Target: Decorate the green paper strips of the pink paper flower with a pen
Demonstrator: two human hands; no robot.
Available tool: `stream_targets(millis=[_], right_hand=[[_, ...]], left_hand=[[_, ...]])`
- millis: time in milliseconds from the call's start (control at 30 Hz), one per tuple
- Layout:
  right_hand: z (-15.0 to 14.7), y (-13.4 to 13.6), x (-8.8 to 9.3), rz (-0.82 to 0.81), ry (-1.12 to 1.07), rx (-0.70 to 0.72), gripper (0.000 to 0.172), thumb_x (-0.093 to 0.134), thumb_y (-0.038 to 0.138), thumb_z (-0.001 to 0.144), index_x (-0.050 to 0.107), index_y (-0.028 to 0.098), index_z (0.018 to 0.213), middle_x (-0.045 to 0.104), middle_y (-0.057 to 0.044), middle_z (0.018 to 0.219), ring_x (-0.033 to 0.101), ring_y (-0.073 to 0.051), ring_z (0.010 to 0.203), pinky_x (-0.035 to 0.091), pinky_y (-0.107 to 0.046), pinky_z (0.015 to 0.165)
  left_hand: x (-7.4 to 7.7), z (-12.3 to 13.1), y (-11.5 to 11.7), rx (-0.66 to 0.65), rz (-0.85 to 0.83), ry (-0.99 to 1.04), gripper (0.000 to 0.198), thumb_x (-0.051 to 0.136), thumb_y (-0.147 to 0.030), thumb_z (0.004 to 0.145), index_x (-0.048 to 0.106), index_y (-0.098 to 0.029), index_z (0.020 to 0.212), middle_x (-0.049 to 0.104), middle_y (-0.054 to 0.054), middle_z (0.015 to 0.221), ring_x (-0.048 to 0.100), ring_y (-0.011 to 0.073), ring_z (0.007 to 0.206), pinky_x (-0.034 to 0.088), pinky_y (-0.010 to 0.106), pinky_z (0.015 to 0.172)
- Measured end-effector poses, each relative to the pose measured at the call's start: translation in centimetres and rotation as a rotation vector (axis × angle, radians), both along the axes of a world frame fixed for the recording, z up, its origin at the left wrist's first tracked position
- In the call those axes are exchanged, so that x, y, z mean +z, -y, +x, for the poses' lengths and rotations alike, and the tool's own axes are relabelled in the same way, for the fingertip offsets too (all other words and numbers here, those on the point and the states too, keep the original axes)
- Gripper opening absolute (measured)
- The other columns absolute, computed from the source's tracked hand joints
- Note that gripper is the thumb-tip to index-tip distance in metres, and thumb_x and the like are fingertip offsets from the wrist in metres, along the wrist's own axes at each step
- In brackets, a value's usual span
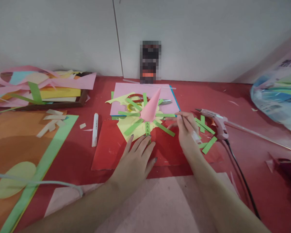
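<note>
A pink paper cone (151, 108) stands tilted on a pale yellow scalloped paper piece, with several green paper strips spread out around it. One green strip (147, 127), pointing toward me, bears dark handwritten letters like a row of "A". My left hand (135, 158) lies flat, fingers stretched out, its fingertips on this strip's near end. To the right of the cone, my right hand (186, 129) is closed around a white marker (196, 137). The marker's tip is hard to make out. Scissors (166, 102) with red and yellow handles lie partly hidden behind the cone.
A hot glue gun (220, 126) and loose green strips (210, 145) lie at right. Another white marker (95, 129) rests left of the red sheet (106, 149). Paper scraps fill a dark tray (80, 98). A plastic bag (269, 87) stands far right; a pale cable (50, 183) crosses the left.
</note>
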State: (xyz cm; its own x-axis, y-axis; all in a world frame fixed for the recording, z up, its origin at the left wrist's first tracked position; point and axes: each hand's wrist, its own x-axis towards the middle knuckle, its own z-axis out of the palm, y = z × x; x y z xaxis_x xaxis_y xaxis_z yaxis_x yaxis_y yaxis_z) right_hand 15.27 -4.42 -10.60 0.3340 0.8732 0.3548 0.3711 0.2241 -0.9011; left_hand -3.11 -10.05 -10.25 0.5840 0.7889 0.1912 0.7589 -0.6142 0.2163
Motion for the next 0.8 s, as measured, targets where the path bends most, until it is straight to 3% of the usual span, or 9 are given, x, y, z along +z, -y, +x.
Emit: stream_targets(millis=[133, 300, 400, 533, 633, 800], right_hand=[[-0.2, -0.1, 0.0, 0.034, -0.106, 0.07, 0.013, 0.038, 0.036, 0.09, 0.042, 0.024, 0.093, 0.066, -0.004, 0.078, 0.066, -0.019, 0.069, 0.053, -0.036, 0.063], [0.3, -0.3, -0.2, 0.155, 0.01, -0.131, 0.01, 0.039, 0.033, 0.089, 0.04, 0.025, 0.094, 0.063, -0.007, 0.099, 0.063, -0.02, 0.093, 0.048, -0.044, 0.085], [0.9, -0.3, -0.4, 0.194, 0.127, -0.208, 0.012, 0.042, 0.028, 0.087, 0.04, 0.025, 0.097, 0.058, -0.007, 0.107, 0.059, -0.019, 0.101, 0.044, -0.042, 0.089], [1.3, -0.1, -0.7, -0.007, 0.308, -0.16, 0.027, 0.05, 0.023, 0.079, 0.041, 0.024, 0.104, 0.056, -0.009, 0.109, 0.058, -0.021, 0.097, 0.046, -0.04, 0.081], [1.3, -0.1, -0.9, -0.167, 0.421, -0.169, 0.029, 0.052, 0.022, 0.075, 0.044, 0.022, 0.103, 0.058, -0.009, 0.102, 0.057, -0.024, 0.092, 0.045, -0.043, 0.078], [1.5, -0.4, -1.6, -0.118, 0.445, -0.104, 0.026, 0.055, 0.025, 0.075, 0.044, 0.023, 0.098, 0.06, -0.008, 0.101, 0.056, -0.024, 0.099, 0.042, -0.045, 0.084]], left_hand=[[0.0, 0.0, 0.0, 0.0, -0.001, 0.005, 0.037, 0.035, -0.032, 0.093, 0.044, -0.017, 0.126, 0.046, 0.008, 0.132, 0.039, 0.0228, 0.124, 0.02, 0.05, 0.108], [0.1, 0.0, 0.0, 0.004, 0.0, 0.006, 0.037, 0.035, -0.033, 0.093, 0.045, -0.017, 0.125, 0.048, 0.008, 0.131, 0.04, 0.0231, 0.123, 0.021, 0.05, 0.108], [0.1, 0.0, 0.0, 0.004, -0.003, 0.001, 0.038, 0.035, -0.032, 0.093, 0.045, -0.017, 0.126, 0.047, 0.008, 0.131, 0.04, 0.023, 0.123, 0.02, 0.05, 0.108], [0.0, 0.1, 0.0, 0.002, 0.002, 0.005, 0.038, 0.036, -0.031, 0.093, 0.044, -0.017, 0.127, 0.046, 0.008, 0.132, 0.039, 0.0225, 0.124, 0.02, 0.049, 0.109], [0.0, 0.1, 0.0, 0.006, 0.015, 0.009, 0.037, 0.037, -0.031, 0.092, 0.045, -0.017, 0.126, 0.047, 0.008, 0.132, 0.039, 0.0224, 0.124, 0.021, 0.049, 0.109], [0.0, 0.0, 0.1, 0.0, 0.011, 0.003, 0.038, 0.036, -0.031, 0.093, 0.044, -0.016, 0.126, 0.047, 0.008, 0.132, 0.039, 0.0228, 0.124, 0.021, 0.05, 0.108]])
